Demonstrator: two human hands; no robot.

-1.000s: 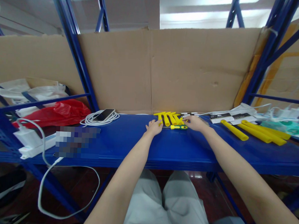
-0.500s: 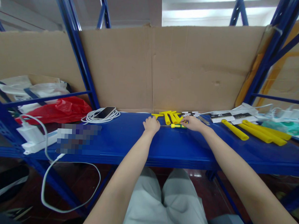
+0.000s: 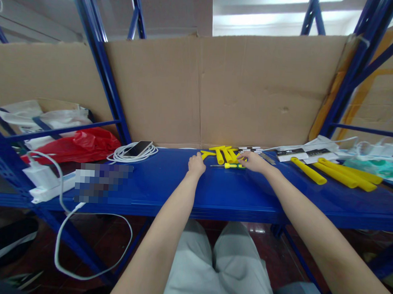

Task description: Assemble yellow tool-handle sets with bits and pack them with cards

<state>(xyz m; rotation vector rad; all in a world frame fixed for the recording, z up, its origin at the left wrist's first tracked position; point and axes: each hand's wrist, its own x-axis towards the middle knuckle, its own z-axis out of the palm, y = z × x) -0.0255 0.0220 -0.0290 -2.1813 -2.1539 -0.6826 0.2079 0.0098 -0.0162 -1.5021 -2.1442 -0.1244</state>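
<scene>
My left hand (image 3: 196, 165) is closed round a yellow T-shaped plastic handle (image 3: 208, 154), whose head shows past the fingers. Several similar yellow T-shaped pieces (image 3: 219, 156) lie just to its right at the back of the blue shelf. A screwdriver (image 3: 231, 166) with a yellow and green handle rests in front of them, its thin shaft pointing left. My right hand (image 3: 251, 161) is over the right end of this group, fingers curled together close to the screwdriver's handle. What the right fingertips pinch, if anything, is hidden.
Long yellow tubular pieces (image 3: 309, 171) and flat black-and-white boxes (image 3: 291, 154) lie to the right. Leftward are a phone (image 3: 139, 148) on a coiled white cable, a power strip (image 3: 54, 188) and a red bag (image 3: 84, 143). A cardboard wall (image 3: 153, 87) closes the back.
My left hand has shifted slightly left, and the T-shaped handle in it has turned to a slant. The screwdriver's shaft now shows more fully. My right hand has barely moved.
</scene>
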